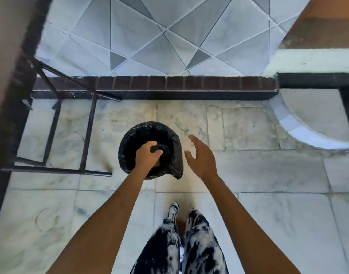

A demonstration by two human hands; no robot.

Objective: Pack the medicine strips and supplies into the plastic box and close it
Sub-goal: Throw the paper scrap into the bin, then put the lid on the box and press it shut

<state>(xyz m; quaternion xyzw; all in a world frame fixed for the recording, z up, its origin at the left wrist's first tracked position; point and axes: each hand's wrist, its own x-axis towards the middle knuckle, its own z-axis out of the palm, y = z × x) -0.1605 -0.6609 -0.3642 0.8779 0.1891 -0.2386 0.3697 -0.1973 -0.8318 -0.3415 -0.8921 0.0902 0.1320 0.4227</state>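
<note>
No medicine strips and no plastic box show in the head view. A round bin (pixel 130 143) lined with a black plastic bag stands on the marble floor in front of me. My left hand (pixel 147 157) hovers over the bin's opening with its fingers curled toward the thumb. A dark patch sits between them, and I cannot tell whether it is a held item or the bin's inside. My right hand (pixel 201 157) is just right of the bin, fingers spread, palm facing left, holding nothing.
A dark metal frame (pixel 86 135) stands on the floor left of the bin. A raised dark brick curb (pixel 169 84) runs across behind it, with patterned grey tiles beyond. A curved white step (pixel 300 133) lies at the right. My legs (pixel 189 244) are below.
</note>
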